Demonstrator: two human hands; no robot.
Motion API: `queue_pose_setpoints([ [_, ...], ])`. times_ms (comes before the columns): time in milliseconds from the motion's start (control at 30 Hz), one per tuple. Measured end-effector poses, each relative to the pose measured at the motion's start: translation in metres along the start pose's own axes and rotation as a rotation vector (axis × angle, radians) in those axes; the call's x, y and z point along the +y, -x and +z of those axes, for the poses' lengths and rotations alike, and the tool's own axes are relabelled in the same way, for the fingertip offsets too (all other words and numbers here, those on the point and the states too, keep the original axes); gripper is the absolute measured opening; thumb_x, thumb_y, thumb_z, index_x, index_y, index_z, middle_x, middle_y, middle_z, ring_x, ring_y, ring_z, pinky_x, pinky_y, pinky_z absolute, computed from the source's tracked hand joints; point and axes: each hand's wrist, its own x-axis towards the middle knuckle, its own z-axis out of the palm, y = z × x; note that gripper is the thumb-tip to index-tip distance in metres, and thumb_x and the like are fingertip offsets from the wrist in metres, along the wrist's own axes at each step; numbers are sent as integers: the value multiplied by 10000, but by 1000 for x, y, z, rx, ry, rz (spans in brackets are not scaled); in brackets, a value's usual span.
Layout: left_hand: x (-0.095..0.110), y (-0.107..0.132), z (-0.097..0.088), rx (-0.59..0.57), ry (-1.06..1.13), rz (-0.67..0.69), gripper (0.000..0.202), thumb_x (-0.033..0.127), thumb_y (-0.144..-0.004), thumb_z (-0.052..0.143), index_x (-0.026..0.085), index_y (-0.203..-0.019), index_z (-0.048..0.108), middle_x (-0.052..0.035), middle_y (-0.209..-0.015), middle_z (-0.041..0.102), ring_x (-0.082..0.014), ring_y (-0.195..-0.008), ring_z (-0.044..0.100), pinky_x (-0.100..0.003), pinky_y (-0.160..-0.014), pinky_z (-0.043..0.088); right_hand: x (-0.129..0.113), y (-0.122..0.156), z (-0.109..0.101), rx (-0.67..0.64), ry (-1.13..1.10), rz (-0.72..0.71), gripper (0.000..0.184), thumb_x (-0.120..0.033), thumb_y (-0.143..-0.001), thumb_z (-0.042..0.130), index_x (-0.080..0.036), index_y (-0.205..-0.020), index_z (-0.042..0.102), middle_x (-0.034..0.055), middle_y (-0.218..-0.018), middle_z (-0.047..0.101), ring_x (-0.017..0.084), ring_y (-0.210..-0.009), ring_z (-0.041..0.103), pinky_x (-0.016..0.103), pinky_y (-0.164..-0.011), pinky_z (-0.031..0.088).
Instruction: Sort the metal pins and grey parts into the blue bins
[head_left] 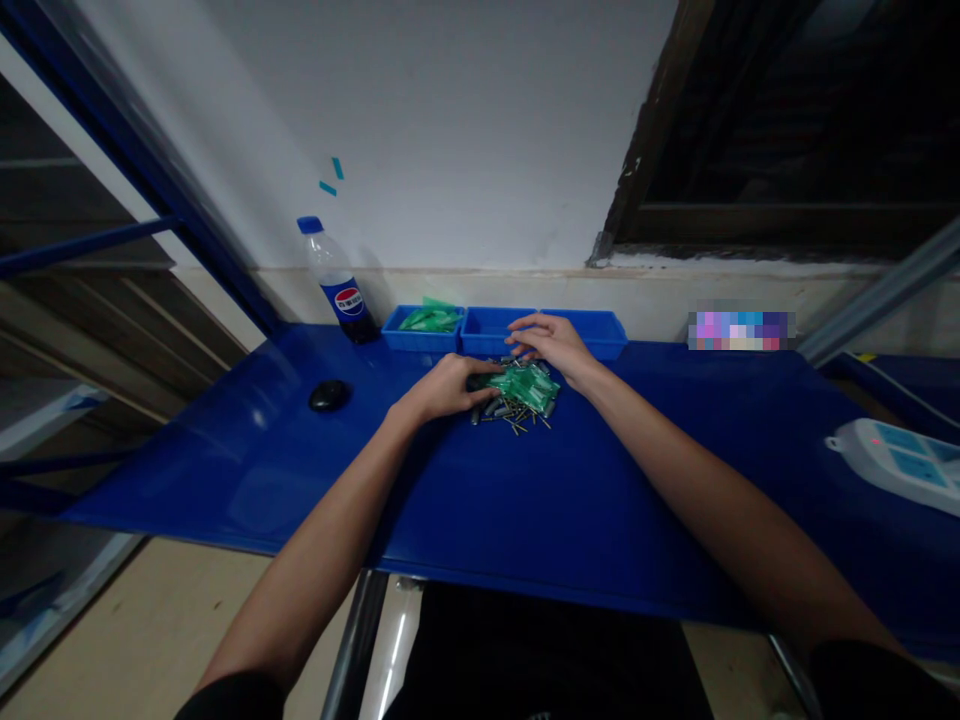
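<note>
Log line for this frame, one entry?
left hand on parts pile | right hand over pile, near blue trays | bottle upright

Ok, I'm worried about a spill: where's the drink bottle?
In the head view the bottle stands upright at the back left of the table, just left of the tray of green pieces and behind the black mouse.
</note>
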Motion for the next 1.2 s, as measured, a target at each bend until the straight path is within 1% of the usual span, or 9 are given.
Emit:
queue_pose_setpoints([
  [133, -4, -1, 1, 83, -52, -15, 330, 267, -997, 590, 226, -1262, 783, -93, -1228, 797, -274, -1084, 777, -387, -965, 597, 2, -2, 0, 2, 6, -3, 97, -219, -872, 738, -219, -966, 760, 86, -943, 820, 201, -799, 760, 332, -712, 603],
  [333, -1, -5, 1, 496, 40, -207, 263, 323, -979, 642, 177, -1096, 826, -102, -1054, 831, -263, -930, 790, -387, -888, 622, 1, 0, 2, -29, 107, -141, 124, -257, -854, 805, -230, -974, 796, 70, -985, 816, 221, -938, 750, 342, -809, 597],
  [433, -1, -7, 2, 562, 216, -276, 260, 373, -931, 705, 159, -1029, 815, -91, -918, 826, -234, -796, 776, -340, -737, 628, 1, 2, 4, -133, 87, -132, 163, -332, -874, 798, -240, -1008, 811, 63, -945, 810, 223, -904, 739, 336, -743, 599],
  [567, -2, -11, 1, 633, 373, -332, 269, 367, -902, 739, 130, -1020, 783, -79, -794, 794, -206, -674, 753, -292, -624, 605, 1, 1, 4, -119, 0, -70, 156, -359, -886, 779, -216, -943, 802, 68, -908, 808, 199, -834, 747, 308, -697, 596],
  [733, -13, -6, -15, 861, -15, -270, 196, 288, -960, 679, 152, -1018, 808, -110, -1022, 822, -244, -867, 789, -361, -830, 633, 2, -1, 1, -67, -9, -13, 146, -347, -882, 779, -212, -940, 779, 96, -1000, 828, 195, -840, 765, 300, -696, 592],
  [833, -27, -3, -23, 777, -276, -208, 244, 196, -995, 592, 151, -1081, 816, -139, -1180, 800, -286, -1106, 760, -418, -1040, 573, 3, -1, 1, -71, -24, -6, 132, -340, -881, 780, -216, -926, 768, 93, -980, 828, 189, -814, 762, 304, -689, 587],
  [933, -37, -4, -21, 565, -408, -256, 343, 112, -986, 505, 142, -1158, 800, -145, -1294, 761, -305, -1238, 704, -453, -1097, 545, 4, -1, 1, -80, -29, 0, 134, -341, -879, 778, -218, -929, 763, 88, -970, 827, 184, -796, 758, 306, -687, 587],
  [1033, -36, -5, -15, 384, -514, -318, 400, 112, -971, 497, 170, -1265, 761, -129, -1350, 736, -368, -1439, 535, -570, -1149, 484, 5, -1, 2, -80, -30, 5, 149, -347, -876, 783, -214, -940, 762, 89, -969, 827, 182, -795, 758, 308, -694, 588],
  [1200, -24, -4, -8, 339, -591, -326, 529, 183, -991, 495, 171, -1513, 583, -138, -1592, 543, -425, -1591, 262, -662, -1210, 367, 3, 1, 1, -83, -20, 10, 149, -337, -882, 783, -208, -955, 766, 94, -967, 827, 187, -802, 761, 314, -701, 586],
])
